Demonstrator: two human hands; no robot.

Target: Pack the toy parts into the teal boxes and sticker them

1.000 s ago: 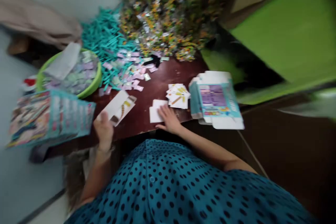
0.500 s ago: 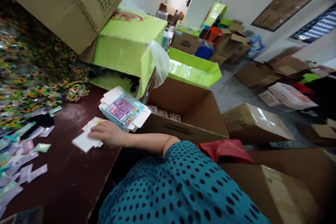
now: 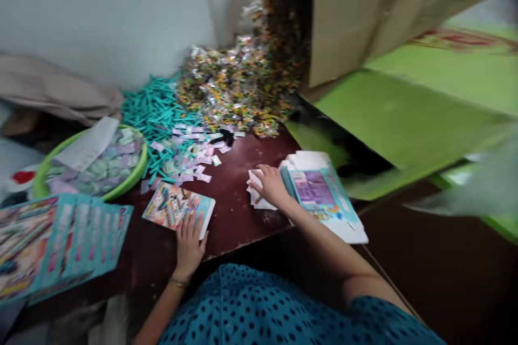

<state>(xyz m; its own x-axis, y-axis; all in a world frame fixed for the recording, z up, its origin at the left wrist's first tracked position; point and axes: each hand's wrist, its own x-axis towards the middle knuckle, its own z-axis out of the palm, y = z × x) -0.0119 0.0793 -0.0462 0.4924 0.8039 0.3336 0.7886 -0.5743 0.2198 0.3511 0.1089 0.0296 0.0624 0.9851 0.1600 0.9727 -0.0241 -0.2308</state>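
Left hand (image 3: 189, 245): fingers slightly spread, lying on top of a flat, teal-edged cardboard box with a multicoloured printed face (image 3: 170, 202); thumb by its near corner. Box lies on the dark red-brown tabletop (image 3: 232, 221), near edge partly covered by the fingers.

Right hand (image 3: 272, 188): curved over a small, loose pile of white printed cards (image 3: 259, 203), hiding most of them. Fingertips blurred; cannot tell whether they pinch a card or only rest there. Just beside, a teal-and-white carton with a purple panel (image 3: 313, 186), its lower left partly behind the forearm; lettering unreadable.

Far left, a stack of teal printed boxes (image 3: 76, 242), cut off by the picture's edge. Among the small pastel packets (image 3: 188, 164), a black object (image 3: 227, 137), too indistinct to name. Shiny clear-wrapped heap (image 3: 238, 86) behind, its upper part lost in shadow.
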